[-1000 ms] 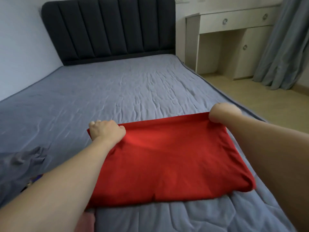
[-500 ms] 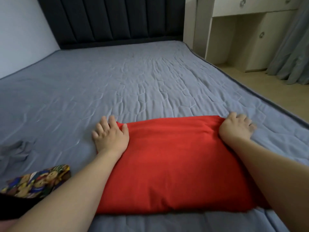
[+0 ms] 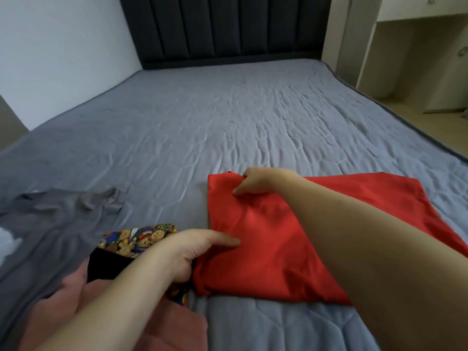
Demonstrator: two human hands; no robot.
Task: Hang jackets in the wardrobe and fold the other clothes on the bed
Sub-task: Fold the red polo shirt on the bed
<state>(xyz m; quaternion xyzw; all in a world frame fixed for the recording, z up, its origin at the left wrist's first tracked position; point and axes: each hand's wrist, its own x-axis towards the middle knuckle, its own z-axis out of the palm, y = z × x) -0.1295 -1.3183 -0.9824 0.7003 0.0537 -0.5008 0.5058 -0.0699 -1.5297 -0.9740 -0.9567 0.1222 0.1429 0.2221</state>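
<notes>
The red garment (image 3: pixel 291 231) lies flat on the bed (image 3: pixel 228 127), already folded into a thick rectangle near the foot edge, which looks to me like the set-up for one more fold across its width. Both hands sit on its left side, one at each corner, so that edge can be carried over as one straight line.

The right hand (image 3: pixel 255 182) reaches across the cloth from the right, forearm lying low over the garment, and pinches the far left corner between thumb and curled fingers. The left hand (image 3: pixel 187 252) comes in from the near left, wrist low, thumb stretched along the top of the cloth; its fingers seem tucked under the near corner, though they are hidden, so I judge a grip rather than see it.

Just left of the garment waits a heap: a bear-print piece (image 3: pixel 136 240) with a black panel, a pink cloth (image 3: pixel 63 305) and a grey one (image 3: pixel 58 219), none folded yet. No jacket or wardrobe is in sight.
</notes>
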